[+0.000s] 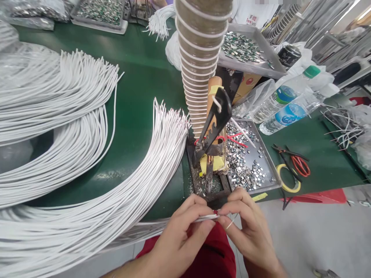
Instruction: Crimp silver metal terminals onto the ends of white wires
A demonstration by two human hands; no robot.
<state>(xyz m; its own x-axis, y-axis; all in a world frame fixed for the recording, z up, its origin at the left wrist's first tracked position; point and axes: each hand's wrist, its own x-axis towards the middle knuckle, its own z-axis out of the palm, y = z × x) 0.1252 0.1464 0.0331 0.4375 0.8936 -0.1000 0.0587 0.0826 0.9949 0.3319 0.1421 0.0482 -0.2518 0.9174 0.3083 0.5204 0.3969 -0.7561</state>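
Observation:
My left hand is closed around a white cable close to its end, at the table's front edge. With thumb and fingers pinched together, my right hand grips the tip of that cable. A bit of red shows between the two hands, and a thin pale strand sticks out by the right fingers. Just beyond them stands a soldering iron with a wooden handle, clamped upright in a dark metal stand. Left of the stand lies a large bundle of white cables with reddish ends.
A ribbed exhaust hose hangs behind the stand. To its right are a tray of small metal connectors, water bottles, pliers and a yellow tape roll. More cable bundles cover the left. A person's shirt shows behind.

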